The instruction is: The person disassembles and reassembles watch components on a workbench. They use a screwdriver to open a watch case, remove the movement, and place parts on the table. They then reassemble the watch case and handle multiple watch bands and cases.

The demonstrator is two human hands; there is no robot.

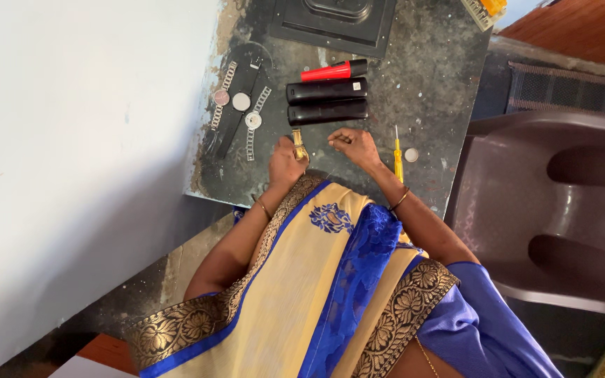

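My left hand [285, 162] sits at centre frame on the dark worn tabletop [428, 84]. Its fingers are curled and pressed around a gold-coloured watch [300, 145], whose band stands out above the knuckles. The exact fingertip contact is hidden by the hand itself.

My right hand [356, 145] lies just right of it, slightly higher in the frame. Its fingers are bent inward with the tips drawn together, as if pinching something small; I cannot tell what, if anything, is between them. The two hands are near each other but not touching.

A yellow-handled screwdriver [398, 157] lies on the table just right of my right hand, tip pointing toward the top of the frame. A small round white disc [412, 155] lies just beside it, further right.

Above my hands, two black oblong cases [328, 101] lie side by side, with a red marker with a black cap [334, 70] above them.

In the upper left of the tabletop, three wristwatches [238, 105] lie in a group: two with metal link bands and one with a dark strap.

A brown plastic chair [554, 203] occupies the right of the frame.
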